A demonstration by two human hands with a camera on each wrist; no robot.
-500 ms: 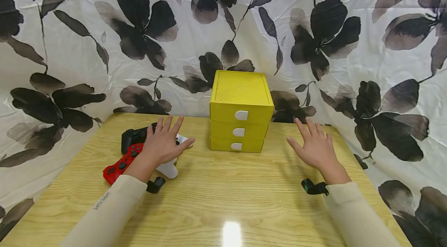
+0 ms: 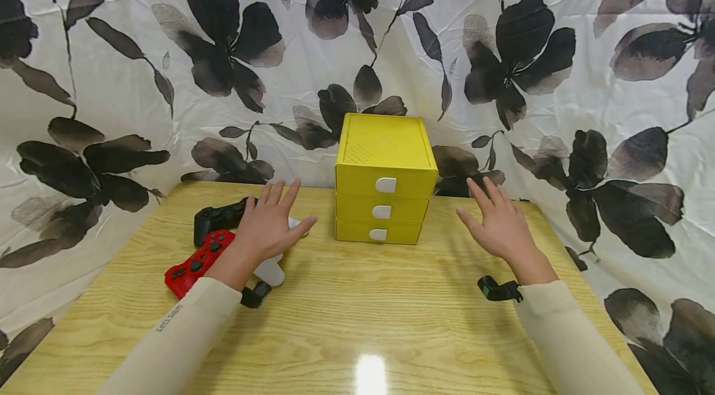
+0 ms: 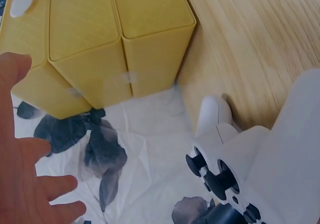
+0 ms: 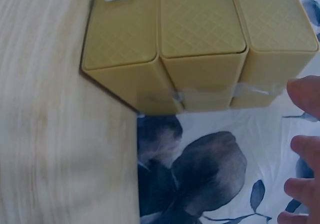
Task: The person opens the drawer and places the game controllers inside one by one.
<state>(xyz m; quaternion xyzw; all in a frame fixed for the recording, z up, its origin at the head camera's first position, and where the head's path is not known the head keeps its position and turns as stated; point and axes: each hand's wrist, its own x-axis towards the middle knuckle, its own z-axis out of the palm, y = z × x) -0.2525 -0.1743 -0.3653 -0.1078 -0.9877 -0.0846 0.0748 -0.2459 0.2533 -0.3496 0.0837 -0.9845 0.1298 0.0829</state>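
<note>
My left hand hovers over the game controllers with its fingers spread, holding nothing. Beneath it a white controller is partly hidden; the left wrist view shows its thumbsticks and grips. Left of that hand lie a red controller and a black controller. A yellow three-drawer box with white tabs stands between the hands at the back, all drawers closed. My right hand is held up to the right of the box, fingers extended, nothing in it.
The light wood table runs back to a white cloth printed with dark flowers. Black wrist cameras hang at the left cuff and right cuff.
Both hands have shifted slightly: the left a little to the right, the right a little up and to the left. The box and controllers have stayed put.
</note>
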